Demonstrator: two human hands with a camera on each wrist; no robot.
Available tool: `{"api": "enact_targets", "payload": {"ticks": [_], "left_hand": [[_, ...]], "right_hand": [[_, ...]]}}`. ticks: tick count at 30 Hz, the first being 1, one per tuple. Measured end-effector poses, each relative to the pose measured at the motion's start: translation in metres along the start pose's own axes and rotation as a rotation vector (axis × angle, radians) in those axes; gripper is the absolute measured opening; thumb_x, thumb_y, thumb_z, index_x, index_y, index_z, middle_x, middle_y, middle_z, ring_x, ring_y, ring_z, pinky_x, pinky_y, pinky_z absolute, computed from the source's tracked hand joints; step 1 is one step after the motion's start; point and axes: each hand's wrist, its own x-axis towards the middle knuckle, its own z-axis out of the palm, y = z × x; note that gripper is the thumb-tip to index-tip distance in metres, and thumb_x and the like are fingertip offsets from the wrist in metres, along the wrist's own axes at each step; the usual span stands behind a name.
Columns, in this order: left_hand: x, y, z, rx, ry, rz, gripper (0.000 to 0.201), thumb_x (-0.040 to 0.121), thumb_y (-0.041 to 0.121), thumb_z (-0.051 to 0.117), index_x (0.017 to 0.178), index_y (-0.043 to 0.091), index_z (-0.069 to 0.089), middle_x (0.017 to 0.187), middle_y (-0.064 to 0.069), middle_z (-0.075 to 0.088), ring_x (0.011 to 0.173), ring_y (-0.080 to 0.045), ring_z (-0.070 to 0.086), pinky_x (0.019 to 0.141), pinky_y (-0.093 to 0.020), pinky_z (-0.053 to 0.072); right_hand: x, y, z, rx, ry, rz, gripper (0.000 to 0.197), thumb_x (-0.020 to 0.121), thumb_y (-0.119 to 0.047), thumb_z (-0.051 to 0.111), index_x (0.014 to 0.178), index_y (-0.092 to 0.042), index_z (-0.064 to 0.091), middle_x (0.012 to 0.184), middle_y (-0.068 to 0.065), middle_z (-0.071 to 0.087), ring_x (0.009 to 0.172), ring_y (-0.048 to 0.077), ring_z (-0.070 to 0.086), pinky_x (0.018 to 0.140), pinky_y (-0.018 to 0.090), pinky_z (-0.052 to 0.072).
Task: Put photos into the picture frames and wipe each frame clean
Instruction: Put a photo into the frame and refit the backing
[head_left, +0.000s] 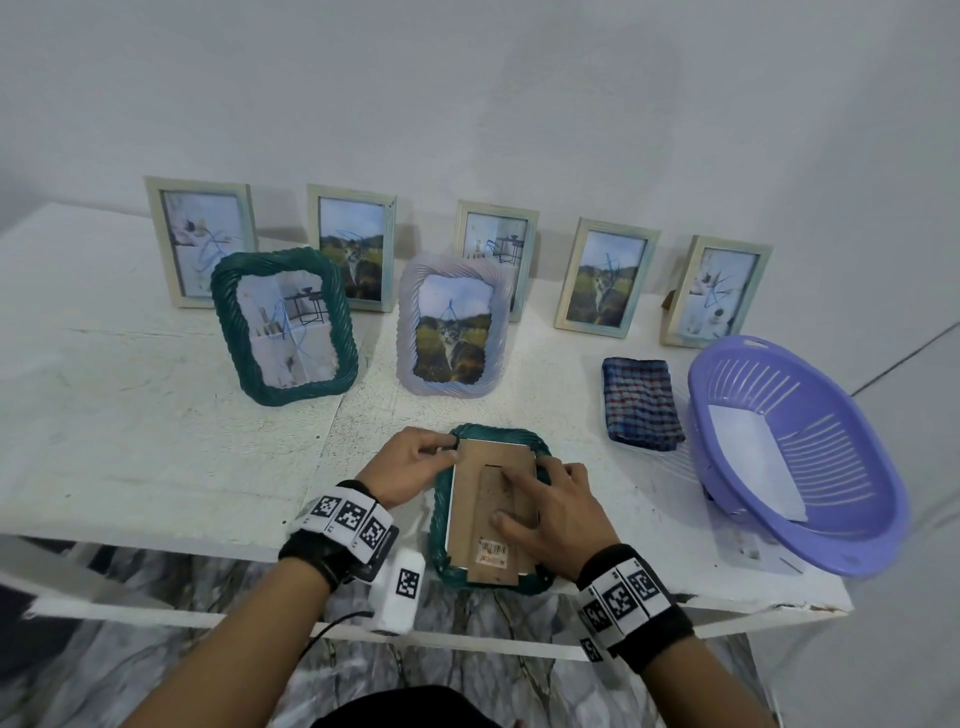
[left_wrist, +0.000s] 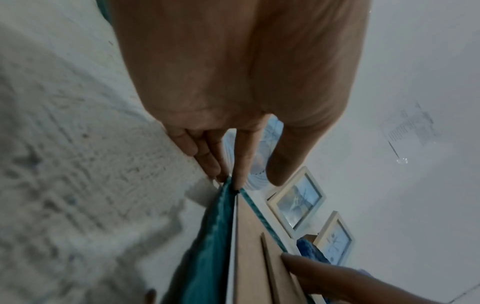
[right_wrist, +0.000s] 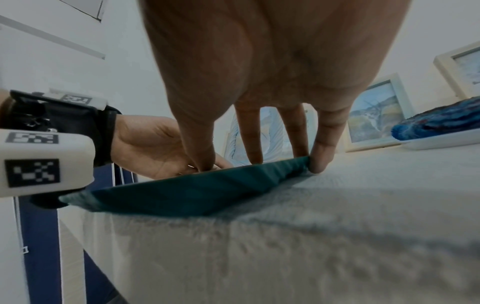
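Both bare forearms reach in from the near edge, angled toward each other. The left hand (head_left: 410, 465) is palm down, its fingers (left_wrist: 244, 152) nearly straight, with the tips pressing at the far left corner of the face-down teal frame (head_left: 440, 519) and the thumb clear of it. The right hand (head_left: 550, 514) lies flat and spread on the backing board (head_left: 470, 519), thumb pressing the board, little finger against the frame's right rim.

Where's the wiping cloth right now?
In the head view, the folded checked cloth lies right of centre on the table, just left of the purple basket.
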Motion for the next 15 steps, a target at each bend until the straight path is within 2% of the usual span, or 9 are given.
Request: {"api": "enact_targets", "payload": {"ticks": [3, 5, 8, 10, 11, 13, 15], "left_hand": [[-0.003, 0.003, 0.005, 0.043, 0.005, 0.034, 0.037, 0.093, 0.016, 0.062, 0.126, 0.001, 0.059, 0.116, -0.001, 0.052, 0.111, -0.009, 0.047, 0.092, -0.015, 0.03], [-0.003, 0.004, 0.006, 0.063, 0.023, 0.039, 0.037, 0.093, 0.017, 0.061, 0.127, 0.004, 0.06, 0.113, 0.001, 0.049, 0.112, -0.01, 0.047, 0.094, -0.016, 0.03], [-0.002, 0.0, 0.005, 0.132, 0.032, 0.042, 0.036, 0.093, 0.02, 0.061, 0.127, 0.009, 0.061, 0.115, 0.001, 0.049, 0.113, -0.012, 0.048, 0.098, -0.02, 0.033], [-0.003, -0.005, 0.006, 0.2, 0.061, 0.037, 0.034, 0.091, 0.018, 0.062, 0.124, 0.013, 0.06, 0.117, -0.003, 0.055, 0.111, -0.016, 0.054, 0.096, -0.024, 0.039], [-0.005, -0.007, 0.008, 0.234, 0.089, 0.023, 0.031, 0.09, 0.018, 0.062, 0.121, 0.015, 0.058, 0.112, -0.006, 0.059, 0.105, -0.02, 0.058, 0.093, -0.029, 0.044], [-0.011, -0.011, 0.013, 0.296, 0.14, -0.02, 0.029, 0.089, 0.018, 0.061, 0.115, 0.018, 0.049, 0.097, -0.003, 0.064, 0.093, -0.023, 0.062, 0.084, -0.038, 0.05], [-0.016, -0.011, 0.019, 0.315, 0.165, -0.045, 0.031, 0.089, 0.017, 0.06, 0.116, 0.018, 0.043, 0.088, 0.002, 0.064, 0.088, -0.024, 0.063, 0.08, -0.04, 0.051]], "right_hand": [[0.0, 0.0, 0.0, -0.014, -0.001, -0.002, 0.059, 0.086, -0.059, 0.052, 0.138, -0.032, 0.043, 0.141, 0.005, 0.035, 0.121, 0.028, 0.029, 0.099, 0.035, 0.038], [-0.001, 0.0, 0.0, -0.024, -0.003, -0.001, 0.059, 0.086, -0.059, 0.051, 0.138, -0.033, 0.042, 0.141, 0.005, 0.036, 0.121, 0.027, 0.029, 0.099, 0.035, 0.039], [0.0, 0.0, 0.0, -0.021, 0.004, -0.002, 0.06, 0.086, -0.06, 0.051, 0.138, -0.034, 0.041, 0.141, 0.004, 0.035, 0.122, 0.027, 0.029, 0.097, 0.034, 0.041], [0.0, -0.001, 0.0, -0.028, 0.007, 0.002, 0.059, 0.086, -0.06, 0.05, 0.138, -0.035, 0.04, 0.141, 0.003, 0.034, 0.123, 0.026, 0.029, 0.095, 0.034, 0.042], [-0.001, -0.001, 0.001, -0.042, 0.013, 0.008, 0.06, 0.086, -0.061, 0.049, 0.138, -0.035, 0.039, 0.141, 0.002, 0.035, 0.123, 0.025, 0.029, 0.094, 0.034, 0.043], [-0.002, -0.002, 0.003, -0.09, 0.035, 0.017, 0.059, 0.085, -0.062, 0.046, 0.138, -0.036, 0.039, 0.142, 0.002, 0.035, 0.122, 0.026, 0.032, 0.095, 0.035, 0.042], [-0.003, -0.004, 0.006, -0.162, 0.076, 0.012, 0.056, 0.083, -0.062, 0.042, 0.133, -0.035, 0.043, 0.142, 0.004, 0.036, 0.122, 0.029, 0.034, 0.097, 0.039, 0.038]]}}
